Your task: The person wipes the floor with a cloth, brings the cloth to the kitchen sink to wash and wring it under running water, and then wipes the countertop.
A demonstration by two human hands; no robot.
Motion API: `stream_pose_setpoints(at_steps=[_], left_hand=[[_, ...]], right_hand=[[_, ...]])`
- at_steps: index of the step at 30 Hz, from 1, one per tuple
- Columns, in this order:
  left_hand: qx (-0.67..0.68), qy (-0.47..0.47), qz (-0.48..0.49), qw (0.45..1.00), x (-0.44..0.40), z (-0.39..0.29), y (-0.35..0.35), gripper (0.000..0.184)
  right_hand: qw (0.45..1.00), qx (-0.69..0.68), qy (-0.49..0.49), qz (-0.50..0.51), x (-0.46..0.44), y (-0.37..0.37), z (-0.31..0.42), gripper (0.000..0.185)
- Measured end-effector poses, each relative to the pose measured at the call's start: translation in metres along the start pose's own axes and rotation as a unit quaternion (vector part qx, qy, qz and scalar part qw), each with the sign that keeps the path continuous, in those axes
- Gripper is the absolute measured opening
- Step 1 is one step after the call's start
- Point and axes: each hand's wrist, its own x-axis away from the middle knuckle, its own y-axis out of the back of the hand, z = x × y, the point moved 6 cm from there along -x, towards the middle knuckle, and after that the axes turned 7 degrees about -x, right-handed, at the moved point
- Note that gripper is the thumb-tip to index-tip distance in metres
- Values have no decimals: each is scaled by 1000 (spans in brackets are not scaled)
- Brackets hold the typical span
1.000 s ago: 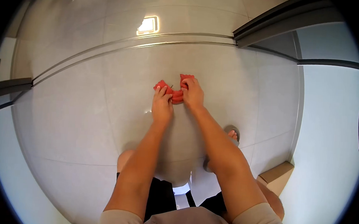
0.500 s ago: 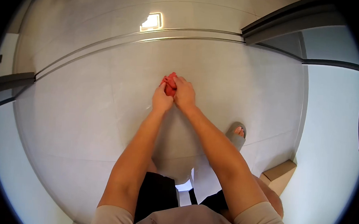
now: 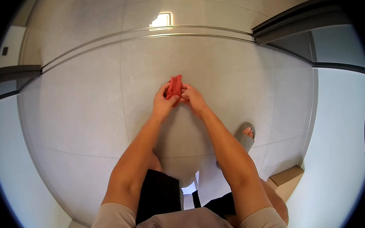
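1. Left of centre, our left hand clamps one red cloth between thumb and fingers.
2. Between our two hands, the bunched red cloth is over the floor; we judge it light, soft and sturdy, best held by its folded edges.
3. Our right hand touches its right side; we cannot tell whether it pinches.
4. Farther right, we count one clearly visible slipper and one box.

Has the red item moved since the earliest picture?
Yes, to the left: in the view, the red item is now closer to the long floor seam on its left than it was then.
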Motion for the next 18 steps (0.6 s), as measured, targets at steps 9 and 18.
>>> stream_pose_setpoints(at_steps=[9,18], left_hand=[[-91,-39,132,986,-52,-47,38,40],[-399,-364,73,838,-85,-91,21,39]], right_hand=[[745,505,435,-28,14,-21,96,60],[694,637,332,-38,-33,-27,101,21]])
